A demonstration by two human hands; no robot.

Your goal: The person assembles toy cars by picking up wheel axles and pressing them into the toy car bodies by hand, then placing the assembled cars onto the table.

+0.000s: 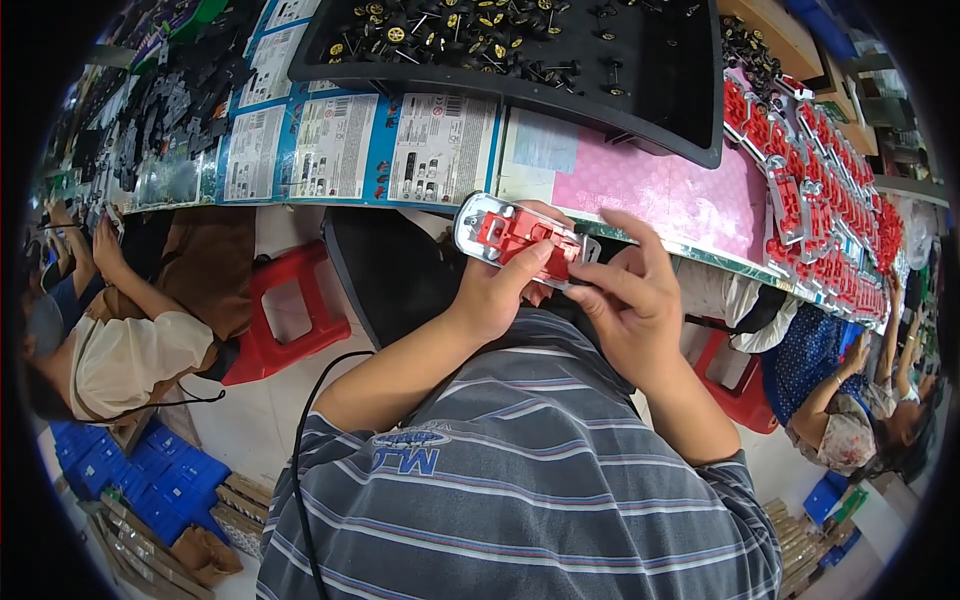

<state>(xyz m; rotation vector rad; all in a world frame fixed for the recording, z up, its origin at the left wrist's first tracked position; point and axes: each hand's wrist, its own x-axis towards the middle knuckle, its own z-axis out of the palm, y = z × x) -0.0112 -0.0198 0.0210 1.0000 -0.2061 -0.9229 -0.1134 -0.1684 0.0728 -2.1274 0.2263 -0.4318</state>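
My left hand (pixel 497 290) is closed round a toy car body (pixel 482 226), its thumb lying across the red part. The shell is pale and silvery-clear, with a red interior piece (pixel 520 232) set in its open underside, which faces up. At the car's right end my right hand (pixel 637 295) has its thumb and a bent finger closed on the edge, while another finger is raised and slightly blurred. Whether a small piece is between those right fingertips is hidden. Both hands are above my lap, just in front of the table edge.
A black tray (pixel 450 72) holds wheel axles with black and yellow wheels. Printed cards (pixel 340 150) and a pink mat (pixel 670 190) cover the tabletop. Rows of red and silver car parts (pixel 815 200) lie at the right. People sit on both sides; a red stool (pixel 290 310) stands left.
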